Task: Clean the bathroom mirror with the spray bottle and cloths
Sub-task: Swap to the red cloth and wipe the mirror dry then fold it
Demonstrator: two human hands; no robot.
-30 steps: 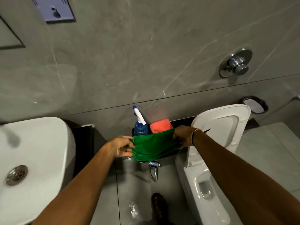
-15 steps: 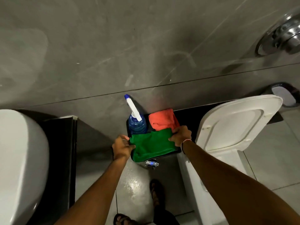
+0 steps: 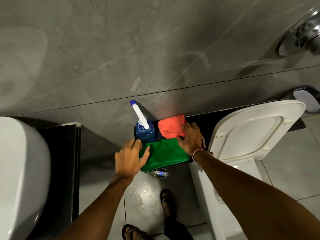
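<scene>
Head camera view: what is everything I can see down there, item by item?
spray bottle: one, blue with a white nozzle, upright in the tray's back left
orange cloth: one, back right of the tray
green cloth: one, across the tray's front
tray: one, black, on the floor against the wall
toilet: one, white, lid up, right of the tray
basin: one, white, far left
flush button: one, chrome, on the wall at upper right
small metal fitting: one, silver, on the floor before the tray
sandalled feet: two, bottom centre
left hand: fingers spread over the green cloth's left edge
right hand: on the orange cloth, thread band at the wrist
</scene>
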